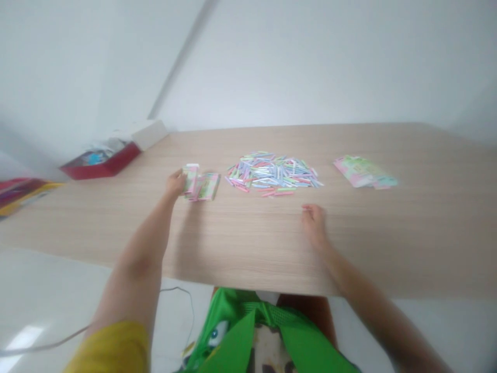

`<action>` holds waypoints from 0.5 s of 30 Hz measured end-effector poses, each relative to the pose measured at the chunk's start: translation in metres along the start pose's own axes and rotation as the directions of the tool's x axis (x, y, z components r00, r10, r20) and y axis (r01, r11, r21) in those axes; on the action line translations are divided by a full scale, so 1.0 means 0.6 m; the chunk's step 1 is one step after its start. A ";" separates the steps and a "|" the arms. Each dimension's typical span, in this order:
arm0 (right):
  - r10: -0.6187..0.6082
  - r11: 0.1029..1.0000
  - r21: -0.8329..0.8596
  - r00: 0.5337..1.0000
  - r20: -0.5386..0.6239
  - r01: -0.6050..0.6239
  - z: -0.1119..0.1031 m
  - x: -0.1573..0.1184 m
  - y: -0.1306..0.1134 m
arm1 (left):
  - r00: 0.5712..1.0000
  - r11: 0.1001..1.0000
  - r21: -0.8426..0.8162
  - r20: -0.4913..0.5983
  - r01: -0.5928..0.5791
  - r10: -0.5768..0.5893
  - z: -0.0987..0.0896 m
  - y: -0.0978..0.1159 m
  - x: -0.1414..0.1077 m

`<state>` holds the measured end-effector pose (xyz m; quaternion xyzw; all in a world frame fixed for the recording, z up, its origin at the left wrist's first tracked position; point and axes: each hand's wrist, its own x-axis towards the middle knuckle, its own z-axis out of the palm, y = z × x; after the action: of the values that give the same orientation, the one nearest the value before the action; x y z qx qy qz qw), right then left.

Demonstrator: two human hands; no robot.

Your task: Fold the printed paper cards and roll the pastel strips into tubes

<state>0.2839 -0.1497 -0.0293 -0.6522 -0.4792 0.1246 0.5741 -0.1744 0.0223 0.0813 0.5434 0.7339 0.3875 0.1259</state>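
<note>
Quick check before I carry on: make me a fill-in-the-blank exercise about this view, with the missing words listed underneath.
1. A packet is held in the person's ____ hand.
2. The pile of sticks lies ____ the left packets and the right packets.
3. The open box at the table's left side has a ____ outer wall.
4. The visible sleeve is ____.

Missing words: left; between; red; yellow.

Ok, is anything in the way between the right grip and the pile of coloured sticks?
Nothing visible stands between the right grip and the pile of coloured sticks; only tabletop separates them. A few pink and green sticks lie along the pile's near edge.
</note>
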 end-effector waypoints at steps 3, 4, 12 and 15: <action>-0.042 0.994 -0.102 0.999 -0.033 0.038 -0.003 0.001 -0.002 | 1.000 0.995 0.095 0.010 0.026 -0.027 0.012 -0.017 0.000; -0.065 0.988 -0.142 0.997 -0.044 0.058 -0.004 0.000 -0.004 | 0.999 0.991 0.131 0.027 0.030 -0.034 0.018 -0.021 0.000; -0.116 0.945 -0.318 0.987 -0.110 0.076 -0.010 0.003 -0.011 | 0.997 0.954 0.295 0.027 0.059 -0.070 0.040 -0.033 0.003; -0.116 0.937 -0.341 0.989 -0.088 0.079 -0.010 0.006 -0.002 | 0.995 0.935 0.345 -0.092 0.075 -0.046 0.032 -0.030 -0.004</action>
<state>0.2893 -0.1510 -0.0249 -0.7217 -0.4936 -0.0227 0.4847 -0.1745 0.0266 0.0555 0.5179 0.8118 0.2695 0.0092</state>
